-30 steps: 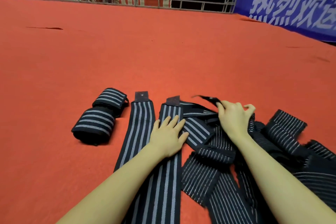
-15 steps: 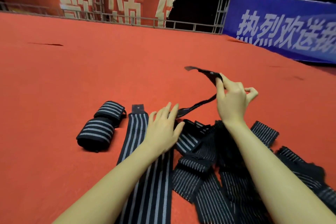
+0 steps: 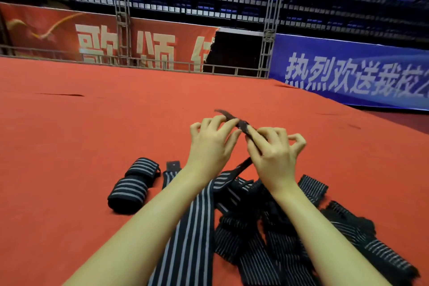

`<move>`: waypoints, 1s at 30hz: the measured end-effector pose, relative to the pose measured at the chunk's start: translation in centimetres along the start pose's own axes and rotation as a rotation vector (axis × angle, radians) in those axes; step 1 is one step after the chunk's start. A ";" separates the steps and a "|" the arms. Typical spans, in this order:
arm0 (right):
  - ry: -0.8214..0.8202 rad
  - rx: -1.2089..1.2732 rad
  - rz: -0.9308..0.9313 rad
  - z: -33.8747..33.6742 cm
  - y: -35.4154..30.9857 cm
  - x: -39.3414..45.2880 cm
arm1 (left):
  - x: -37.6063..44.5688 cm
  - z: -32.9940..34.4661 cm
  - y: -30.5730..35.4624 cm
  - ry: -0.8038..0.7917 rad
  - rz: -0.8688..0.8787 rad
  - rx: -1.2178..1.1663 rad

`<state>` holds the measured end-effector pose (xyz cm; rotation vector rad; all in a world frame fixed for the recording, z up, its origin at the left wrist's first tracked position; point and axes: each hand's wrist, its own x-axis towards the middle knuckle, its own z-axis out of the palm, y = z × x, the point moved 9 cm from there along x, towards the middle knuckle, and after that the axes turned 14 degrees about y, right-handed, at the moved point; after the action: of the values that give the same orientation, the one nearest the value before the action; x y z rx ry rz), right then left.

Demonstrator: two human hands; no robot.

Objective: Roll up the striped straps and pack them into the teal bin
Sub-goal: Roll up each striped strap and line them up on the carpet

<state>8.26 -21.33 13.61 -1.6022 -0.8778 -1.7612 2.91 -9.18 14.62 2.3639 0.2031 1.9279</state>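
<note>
1. Done: two rolled straps lie on the red carpet.
2. Left hand and right hand, close together, pinch a lifted strap end.
3. Left: the flat strap and tangled pile remain unrolled.
4. No teal bin shows.

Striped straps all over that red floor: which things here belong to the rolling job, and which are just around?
Part of the job:
- strap end, pinched by left hand and right hand
- two rolled straps
- flat strap
- loose strap pile
The teal bin is not in view.

Just around:
- red carpet
- red banner
- blue banner
- metal truss
</note>
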 end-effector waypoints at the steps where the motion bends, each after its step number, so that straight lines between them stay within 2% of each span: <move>1: -0.016 0.018 -0.002 -0.3 -0.4 -0.3 | -0.2 -0.5 0.1 0.020 0.006 -0.002; 7: -0.088 0.156 0.010 -2.7 -2.2 -1.7 | -0.1 -3.7 2.2 0.104 0.130 -0.071; 10: -0.242 0.198 0.289 -1.5 -0.4 -1.7 | 0.8 -5.1 2.2 0.108 0.165 -0.095; 13: -0.568 0.400 0.662 1.3 1.2 -3.6 | 1.8 -6.0 2.1 0.087 0.169 -0.114; 14: -0.655 0.481 0.732 2.1 1.0 -4.1 | 2.1 -6.2 1.9 0.071 0.163 -0.120; 16: -0.713 0.554 0.735 2.6 0.3 -3.9 | 2.8 -6.6 1.4 0.035 0.145 -0.117; 22: -0.581 0.646 0.697 0.6 -0.4 -0.7 | 3.8 -6.8 -1.3 -0.081 -0.013 -0.019; 26: -0.390 0.669 0.734 -1.1 -0.1 3.7 | 5.1 -7.6 -2.9 -0.091 -0.130 0.011; 30: -0.244 0.633 0.754 -2.3 0.5 7.5 | 6.8 -7.8 -1.8 -0.114 -0.067 -0.002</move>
<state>6.54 -23.46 21.01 -1.4435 -0.6981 -0.6861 -3.43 -6.50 22.46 2.4241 0.2677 1.7576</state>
